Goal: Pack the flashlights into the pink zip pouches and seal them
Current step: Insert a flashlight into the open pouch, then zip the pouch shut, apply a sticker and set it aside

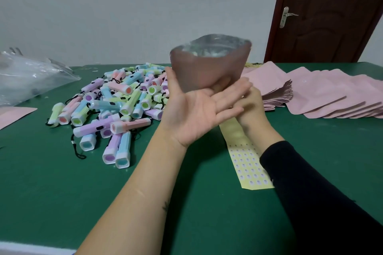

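Gripping the lower end of the open pouch (209, 68), your right hand (250, 107) holds it upright above the tabletop (62, 192). Your left hand (194, 113) is spread flat, palm up, fingers against the pouch base. The flashlights (116, 105) lie heaped to its left.

The left grip (194, 113) is spread flat with the palm up at the centre of the frame, fingers straight and pointing right, on a bare forearm rising from the lower left. Just behind it is the right grip (251, 107), on a black-sleeved arm from the lower right. It holds the pouch (207, 64) by its bottom, and its fingers are largely hidden.
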